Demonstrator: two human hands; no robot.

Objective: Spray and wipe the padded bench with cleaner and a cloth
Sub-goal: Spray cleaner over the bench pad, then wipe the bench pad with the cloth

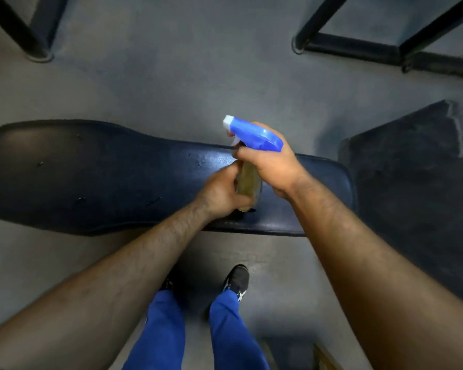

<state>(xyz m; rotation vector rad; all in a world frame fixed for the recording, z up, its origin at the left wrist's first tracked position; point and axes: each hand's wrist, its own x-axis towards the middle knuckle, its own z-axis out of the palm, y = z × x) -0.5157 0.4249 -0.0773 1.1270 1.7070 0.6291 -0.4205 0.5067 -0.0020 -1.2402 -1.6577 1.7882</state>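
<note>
So the padded bench (96, 177) runs crossways in front of me, long axis left to right, wide end off to my left and the narrower end under my hands on the right. Most of the vinyl I need to hit is out to the left of where I'm holding stuff, so that's the direction the spray has to go.

My left hand (219, 193) is curled round the lower body of the spray bottle (247, 182), down near its base, just above the bench pad. Can't tell if the bottle's bottom is actually touching the pad or hovering a hair over it.

My right hand (270, 161) is wrapped over the neck under the blue trigger head (257, 133), fingers tucked in front where the trigger sits. The white nozzle (228, 121) points away from me and a bit left, up over the far edge of the bench, more at the floor than at the pad, I'd say. So I reckon I need to tip it down and left before squeezing.

Both forearms come in from below and meet at the bottle. No cloth anywhere in view.
</note>
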